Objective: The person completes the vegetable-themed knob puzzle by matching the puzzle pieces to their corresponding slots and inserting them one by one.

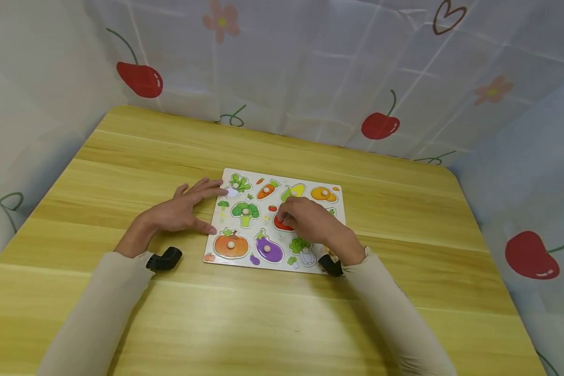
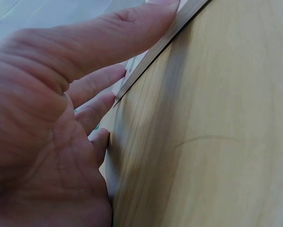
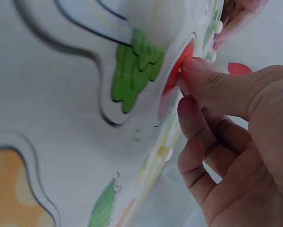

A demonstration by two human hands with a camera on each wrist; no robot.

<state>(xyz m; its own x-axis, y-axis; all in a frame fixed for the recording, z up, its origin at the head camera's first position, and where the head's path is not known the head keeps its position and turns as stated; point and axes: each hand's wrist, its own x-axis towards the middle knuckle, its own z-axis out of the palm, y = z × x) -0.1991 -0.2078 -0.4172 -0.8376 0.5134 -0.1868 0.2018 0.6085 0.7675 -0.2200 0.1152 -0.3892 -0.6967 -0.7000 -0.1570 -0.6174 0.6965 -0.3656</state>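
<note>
A white wooden peg puzzle board (image 1: pixel 282 178) with vegetable pieces lies on the table. My right hand (image 1: pixel 312 222) is over its middle and pinches the small knob of the red tomato puzzle piece (image 3: pixel 173 78) between thumb and fingers. That piece appears to lie in its outlined slot; the hand covers part of it. At the board's left edge my left hand (image 1: pixel 180 209) is spread, its thumb and fingertips touching the rim. Around the tomato sit the broccoli piece (image 1: pixel 245 220), the eggplant piece (image 1: pixel 274 255), the pumpkin piece (image 1: pixel 238 253) and the carrot piece (image 1: pixel 264 194).
The board rests on a light wooden table (image 1: pixel 244 324). Behind it hangs a pale curtain (image 1: pixel 291 78) printed with cherries and flowers. A black wrist device (image 1: pixel 169 258) is strapped at the left sleeve, another (image 1: pixel 330 265) at the right.
</note>
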